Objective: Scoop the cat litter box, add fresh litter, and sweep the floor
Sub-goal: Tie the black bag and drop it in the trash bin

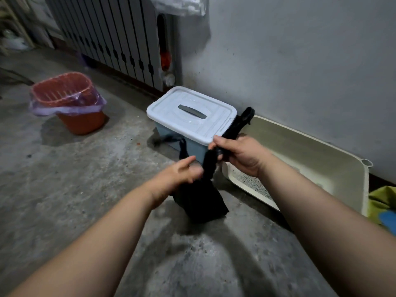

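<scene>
Black plastic bag point(201, 202): centre, held before blue lidded bin point(188, 112).
Left hand point(180, 174): pinching bag neck.
Right hand point(237, 155): clenched round twisted handle strip.
Cream litter box point(310, 151): right, against wall, grey litter inside.
Orange lined wastebasket point(81, 123): left, well apart.

Dim indoor light; soft shadows across the concrete floor point(70, 189); wide-angle bowing at edges; slightly soft throughout.

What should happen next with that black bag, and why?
Probably pull the handles tight into a knot: the left hand and right hand each hold a twisted handle of the black bag, which looks untied. The lined orange bin waits nearby.
</scene>
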A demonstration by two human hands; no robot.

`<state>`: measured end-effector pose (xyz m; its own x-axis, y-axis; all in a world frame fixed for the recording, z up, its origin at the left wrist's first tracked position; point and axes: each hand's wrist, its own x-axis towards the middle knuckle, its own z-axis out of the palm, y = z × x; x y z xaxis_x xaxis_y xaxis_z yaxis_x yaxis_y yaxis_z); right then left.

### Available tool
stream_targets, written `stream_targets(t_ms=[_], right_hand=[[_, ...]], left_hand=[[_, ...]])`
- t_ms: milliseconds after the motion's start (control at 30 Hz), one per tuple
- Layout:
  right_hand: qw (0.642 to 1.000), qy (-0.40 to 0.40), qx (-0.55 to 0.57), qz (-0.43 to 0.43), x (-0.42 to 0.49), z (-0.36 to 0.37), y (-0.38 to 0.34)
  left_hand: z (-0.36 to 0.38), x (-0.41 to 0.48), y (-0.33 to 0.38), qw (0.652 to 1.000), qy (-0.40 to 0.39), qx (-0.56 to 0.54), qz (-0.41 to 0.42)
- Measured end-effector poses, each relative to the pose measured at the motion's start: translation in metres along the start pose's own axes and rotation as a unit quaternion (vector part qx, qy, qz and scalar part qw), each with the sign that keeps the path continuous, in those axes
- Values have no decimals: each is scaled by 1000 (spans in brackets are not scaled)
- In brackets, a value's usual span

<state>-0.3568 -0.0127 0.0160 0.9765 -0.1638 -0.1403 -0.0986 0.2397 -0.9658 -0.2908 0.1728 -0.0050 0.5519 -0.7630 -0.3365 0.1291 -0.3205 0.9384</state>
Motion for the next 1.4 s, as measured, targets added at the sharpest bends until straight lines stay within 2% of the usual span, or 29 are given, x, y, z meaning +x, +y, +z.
stream_targets(t_ms=[67,100,200,267,300,333,400,433,500,600,733,833,867,900,933,1000,1033,1067,1133,1167,1200,1233,1267,1300,1333,1367,1400], right_hand=[[992,-75,-98,-27,-5,19,-3],[986,-102,-130,-25,-7,28,-2],[961,-117,-248,-31,-3,38,4],[932,-91,-351,-24,2,32,12],[928,-68,-367,0,3,27,16],[933,-55,-354,22,3,22,21],[949,-79,-295,73,2,12,31],[948,-99,-284,99,1,8,35],[929,-121,-333,112,-2,2,38],[932,-76,-344,87,-3,2,44],[956,-41,-275,99,1,7,52],[964,-1,-245,103,5,3,52],[964,6,-248,97,6,1,53],[961,4,-261,91,6,0,52],[957,-6,-279,84,5,1,51],[949,-31,-303,75,3,2,49],[947,-41,-311,69,3,3,48],[943,-51,-323,60,3,4,47],[926,-68,-370,38,5,2,46],[916,-76,-394,26,7,0,45],[909,-78,-409,16,8,-3,45],[906,-73,-417,11,8,-6,45],[908,-61,-414,11,8,-9,46],[914,-47,-402,14,6,-12,47],[926,-35,-376,21,4,-15,49],[938,-25,-345,32,3,-17,51],[944,-23,-326,41,2,-19,53]], left_hand=[[12,6,-9,981,-15,185,63],[15,8,-12,966,8,248,80],[20,11,-18,934,66,335,110],[20,11,-20,946,59,293,126],[18,11,-20,963,65,230,122],[18,10,-20,979,81,149,110],[17,10,-21,989,129,42,65],[17,11,-23,987,152,30,41],[19,14,-26,983,183,33,11],[18,19,-30,976,217,28,-6],[16,22,-24,973,206,-82,-62],[18,14,-20,978,121,-168,-33],[16,13,-22,986,89,-138,-17],[13,13,-24,997,60,-51,5],[10,13,-24,993,56,96,35],[6,14,-23,922,82,366,99],[6,14,-22,885,103,438,115],[7,13,-20,864,121,473,119],[11,16,-21,844,154,499,121],[14,18,-22,847,167,493,112],[17,19,-22,870,174,450,98],[17,19,-21,915,167,361,73],[18,18,-19,964,137,223,47],[18,15,-16,993,87,74,23],[17,12,-16,999,42,-30,9],[15,11,-16,998,8,-68,7],[14,12,-16,999,-9,-49,9]])
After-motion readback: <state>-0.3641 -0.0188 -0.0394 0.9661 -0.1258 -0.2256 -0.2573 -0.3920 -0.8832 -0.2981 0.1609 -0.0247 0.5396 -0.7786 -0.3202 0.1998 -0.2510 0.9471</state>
